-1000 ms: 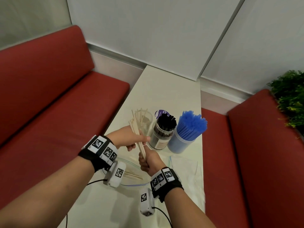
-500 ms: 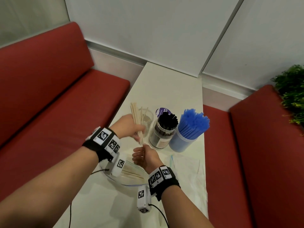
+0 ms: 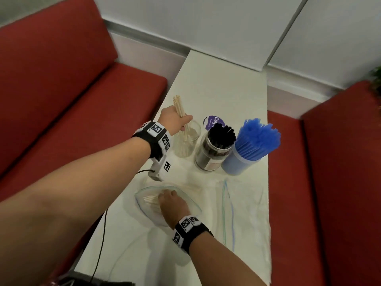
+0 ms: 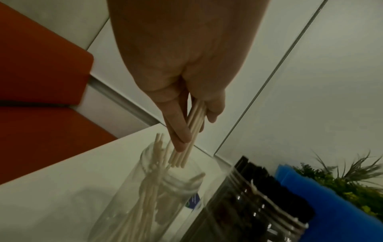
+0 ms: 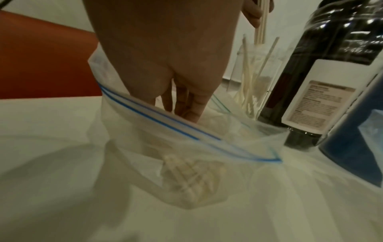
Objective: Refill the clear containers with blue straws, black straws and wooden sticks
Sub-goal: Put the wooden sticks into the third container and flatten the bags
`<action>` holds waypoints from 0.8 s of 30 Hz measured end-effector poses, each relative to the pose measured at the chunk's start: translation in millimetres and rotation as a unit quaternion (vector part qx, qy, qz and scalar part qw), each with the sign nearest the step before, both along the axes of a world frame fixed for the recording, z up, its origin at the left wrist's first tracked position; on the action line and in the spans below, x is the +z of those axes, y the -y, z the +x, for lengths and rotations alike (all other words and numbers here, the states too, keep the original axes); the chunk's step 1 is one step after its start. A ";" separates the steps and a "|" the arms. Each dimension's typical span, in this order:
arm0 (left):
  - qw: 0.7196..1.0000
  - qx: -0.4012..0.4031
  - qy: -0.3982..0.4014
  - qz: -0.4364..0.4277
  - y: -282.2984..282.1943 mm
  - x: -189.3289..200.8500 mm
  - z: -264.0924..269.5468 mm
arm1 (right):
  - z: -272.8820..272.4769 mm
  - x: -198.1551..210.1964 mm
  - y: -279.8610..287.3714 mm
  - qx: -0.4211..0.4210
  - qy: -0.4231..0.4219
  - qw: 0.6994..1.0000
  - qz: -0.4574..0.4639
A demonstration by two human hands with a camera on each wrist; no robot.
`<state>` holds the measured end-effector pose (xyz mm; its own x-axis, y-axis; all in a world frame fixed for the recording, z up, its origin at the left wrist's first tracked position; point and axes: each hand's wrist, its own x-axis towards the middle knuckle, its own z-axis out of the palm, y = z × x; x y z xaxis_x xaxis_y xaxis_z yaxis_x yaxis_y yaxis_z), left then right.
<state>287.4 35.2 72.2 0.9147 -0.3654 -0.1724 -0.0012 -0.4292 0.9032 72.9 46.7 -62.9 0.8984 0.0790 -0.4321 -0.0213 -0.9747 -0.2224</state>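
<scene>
Left hand (image 3: 172, 120) grips thin wooden sticks (image 3: 179, 107) over clear jar (image 3: 186, 141); right hand (image 3: 172, 205) lies loose-fingered inside crinkly bag (image 3: 142, 200).

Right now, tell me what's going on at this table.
A person is restocking containers. The left hand grips a bundle of wooden sticks with its lower ends at the mouth of the clear glass, which already holds some sticks. The right hand reaches into an open zip bag on the table, where more sticks lie. Beside the glass, the jar of black straws and the tub of blue straws look full.
</scene>
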 end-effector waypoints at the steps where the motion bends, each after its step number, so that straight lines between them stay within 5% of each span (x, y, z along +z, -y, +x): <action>1: 1.000 -0.013 -0.003 0.028 1.4 -6.9 -0.4 | -0.8 -2.8 -1.9 -0.004 0.005 1.000 -0.002; 5: 0.987 -0.065 0.018 0.147 3.3 -19.6 -5.0 | 1.9 -9.3 -7.0 -0.030 -0.001 0.999 -0.015; 10: 0.982 -0.090 0.008 0.166 6.3 -15.9 -4.0 | 2.1 -13.4 -11.7 -0.025 -0.012 0.999 -0.033; 18: 0.996 -0.051 -0.026 0.071 -1.8 -3.1 -14.7 | 0.9 -1.6 -8.1 -0.078 -0.024 0.997 -0.002; 24: 0.996 0.044 0.077 0.000 -32.0 17.7 -31.8 | -2.1 7.3 -3.5 -0.124 -0.023 0.990 0.058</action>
